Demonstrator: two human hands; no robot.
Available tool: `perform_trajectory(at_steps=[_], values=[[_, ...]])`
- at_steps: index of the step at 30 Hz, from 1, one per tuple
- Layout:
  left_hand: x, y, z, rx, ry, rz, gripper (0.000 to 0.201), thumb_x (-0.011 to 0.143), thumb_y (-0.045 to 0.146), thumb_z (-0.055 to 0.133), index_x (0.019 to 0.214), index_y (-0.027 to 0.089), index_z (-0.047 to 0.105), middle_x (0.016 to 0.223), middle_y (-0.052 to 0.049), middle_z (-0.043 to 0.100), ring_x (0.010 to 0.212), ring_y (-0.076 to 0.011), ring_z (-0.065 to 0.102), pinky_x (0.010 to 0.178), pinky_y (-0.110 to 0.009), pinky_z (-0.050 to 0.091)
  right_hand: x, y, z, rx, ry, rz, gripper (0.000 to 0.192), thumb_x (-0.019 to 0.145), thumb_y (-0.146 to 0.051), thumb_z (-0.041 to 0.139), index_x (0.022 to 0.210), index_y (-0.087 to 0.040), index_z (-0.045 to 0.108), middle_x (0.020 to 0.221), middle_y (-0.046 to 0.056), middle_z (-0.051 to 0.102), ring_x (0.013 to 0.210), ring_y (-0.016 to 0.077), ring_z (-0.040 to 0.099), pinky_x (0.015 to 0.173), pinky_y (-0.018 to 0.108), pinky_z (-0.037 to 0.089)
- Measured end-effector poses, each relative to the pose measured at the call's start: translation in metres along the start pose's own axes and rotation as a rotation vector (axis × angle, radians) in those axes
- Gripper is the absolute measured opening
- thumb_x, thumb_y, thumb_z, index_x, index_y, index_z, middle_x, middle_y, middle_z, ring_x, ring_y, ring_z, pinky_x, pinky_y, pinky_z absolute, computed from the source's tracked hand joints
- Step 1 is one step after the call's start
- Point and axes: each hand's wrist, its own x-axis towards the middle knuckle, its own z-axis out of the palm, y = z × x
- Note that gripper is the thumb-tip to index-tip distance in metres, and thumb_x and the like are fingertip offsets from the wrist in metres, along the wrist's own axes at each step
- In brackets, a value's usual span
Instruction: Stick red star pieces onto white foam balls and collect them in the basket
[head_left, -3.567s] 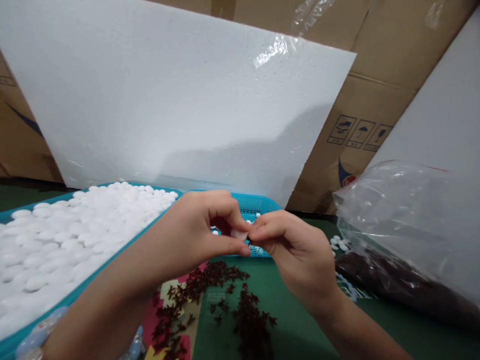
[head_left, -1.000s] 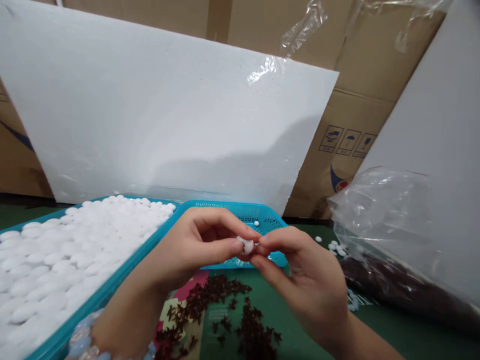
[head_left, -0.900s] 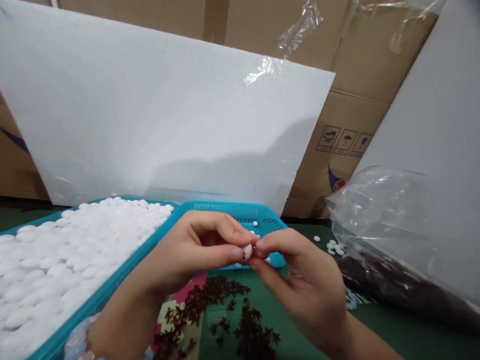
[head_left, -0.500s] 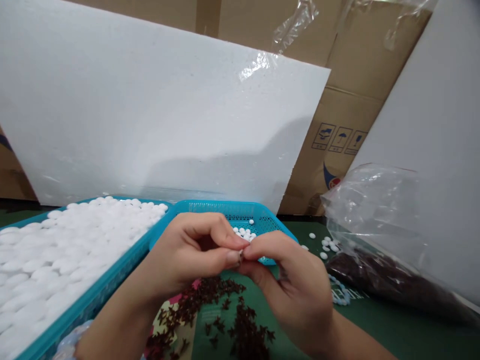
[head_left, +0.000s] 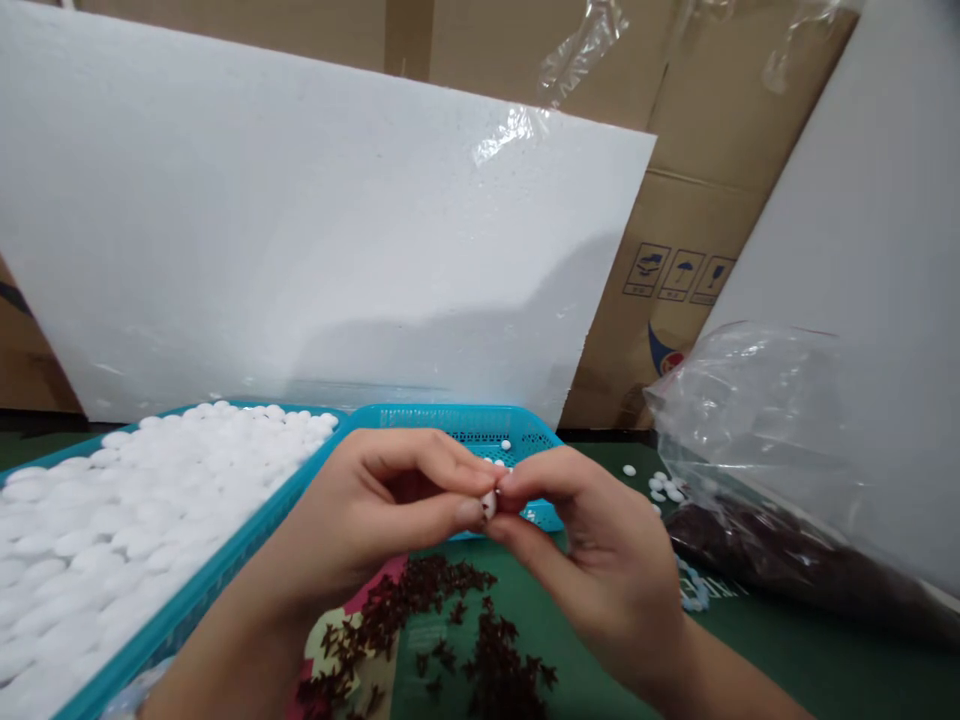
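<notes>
Green surface (head_left: 615, 670), white foam board (head_left: 337, 230) propped behind, cardboard boxes (head_left: 720, 130) beyond. Left hand (head_left: 375, 515) and right hand (head_left: 600, 560) meet just in front of the small teal basket (head_left: 536, 435), fingers of both pinched shut on one white bead (head_left: 489, 503). Large teal tray (head_left: 187, 600) to the basket's left is heaped with white beads; the basket holds only a few. Dark star-shaped pieces (head_left: 465, 640) lie scattered below the hands; plastic bag (head_left: 787, 470) of more to the right. Judging by this, most remains undone.
</notes>
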Motion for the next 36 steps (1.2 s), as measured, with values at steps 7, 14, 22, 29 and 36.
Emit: perform_trajectory(at_steps=[7,14,22,29,36], values=[[-0.003,0.004,-0.002,-0.011,-0.078,0.053,0.026,0.058,0.008,0.056,0.075,0.027,0.056,0.080,0.008,0.060,0.074,-0.0075,0.055,0.065,-0.011,0.046,0.002,-0.003,-0.004,0.084,0.008,-0.029,0.015,0.060,-0.007,0.053,0.073,-0.014,0.049,0.065,0.000,0.053,0.061,0.0069,0.049,0.056,0.014,0.044],[-0.002,0.003,-0.002,0.137,-0.095,0.175,0.021,0.055,0.010,0.059,0.070,0.024,0.058,0.067,0.006,0.056,0.064,-0.0048,0.053,0.058,-0.009,0.045,0.005,-0.008,-0.007,-0.006,0.037,-0.163,0.011,0.060,-0.010,0.055,0.071,-0.011,0.053,0.063,0.000,0.053,0.060,0.0051,0.048,0.060,0.008,0.041],[-0.005,0.009,0.009,0.494,-0.012,0.319,0.018,0.054,0.004,0.058,0.055,0.022,0.056,0.053,0.007,0.056,0.058,-0.0068,0.054,0.052,-0.012,0.045,0.000,-0.010,-0.007,0.170,0.028,0.042,0.016,0.061,-0.003,0.050,0.068,-0.016,0.055,0.060,0.000,0.055,0.057,0.0081,0.050,0.052,0.016,0.043],[-0.004,0.009,0.020,0.752,0.082,0.451,0.013,0.055,0.007,0.056,0.049,0.017,0.051,0.047,0.004,0.055,0.047,-0.0073,0.052,0.044,-0.013,0.043,-0.001,-0.005,-0.006,0.493,0.054,0.349,0.027,0.054,0.002,0.052,0.063,-0.022,0.060,0.058,-0.004,0.056,0.056,0.0066,0.050,0.049,0.015,0.043],[-0.003,0.005,0.017,1.000,0.146,0.561,0.009,0.056,0.009,0.055,0.056,0.017,0.053,0.054,0.002,0.057,0.052,-0.0091,0.055,0.046,-0.013,0.044,0.004,0.011,0.001,0.937,0.082,0.723,0.018,0.044,-0.002,0.060,0.044,-0.019,0.057,0.044,-0.007,0.056,0.042,0.0033,0.051,0.041,0.011,0.042]])
